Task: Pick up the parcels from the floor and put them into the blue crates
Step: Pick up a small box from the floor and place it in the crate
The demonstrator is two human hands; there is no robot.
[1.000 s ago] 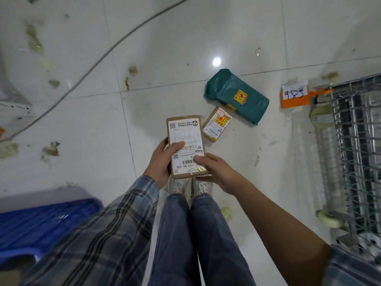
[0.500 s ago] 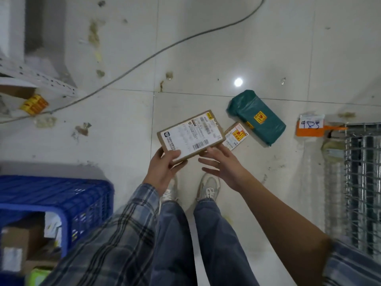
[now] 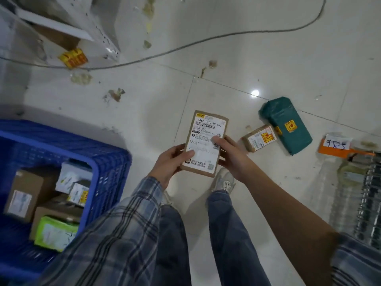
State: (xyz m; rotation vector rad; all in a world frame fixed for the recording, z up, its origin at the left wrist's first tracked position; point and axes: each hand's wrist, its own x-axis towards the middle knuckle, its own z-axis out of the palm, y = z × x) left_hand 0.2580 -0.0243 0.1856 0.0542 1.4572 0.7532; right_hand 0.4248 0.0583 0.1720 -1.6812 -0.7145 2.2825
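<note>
head view. a flat brown parcel (image 3: 206,142) with a white shipping label facing up is held above the tiled floor (image 3: 237,48), in front of the person's legs. the left hand (image 3: 170,164) grips its lower left edge, thumb laid across the label and fingers curled beneath. the right hand (image 3: 228,154) holds the right edge, thumb pressed on the label near the middle and the remaining fingers wrapped behind the card. both hands are thus closed on the same parcel, which is tilted slightly with its barcode end away from the person.

a blue crate (image 3: 111,162) stands at lower left, beside the left plaid sleeve (image 3: 115,234). it already contains several items: a brown box (image 3: 28,193), small white-labelled boxes (image 3: 74,182) and a green-wrapped packet (image 3: 55,232).

on the floor to the right of the held parcel lie two more items, touching each other: a small brown parcel (image 3: 258,138) with a yellow and red sticker, and a dark green wrapped parcel (image 3: 286,124) just beyond it. further right, an orange tag (image 3: 338,147) carries a white slip marked with handwritten digits, next to a wire mesh cart (image 3: 367,203) at the right edge.

a grey cable (image 3: 185,48) runs across the floor in the upper part of the view. a white metal shelf frame (image 3: 68,23) occupies the upper left corner, with a yellow and red sticker (image 3: 72,57) below it. one pale sneaker (image 3: 224,181) shows beneath the parcel.
</note>
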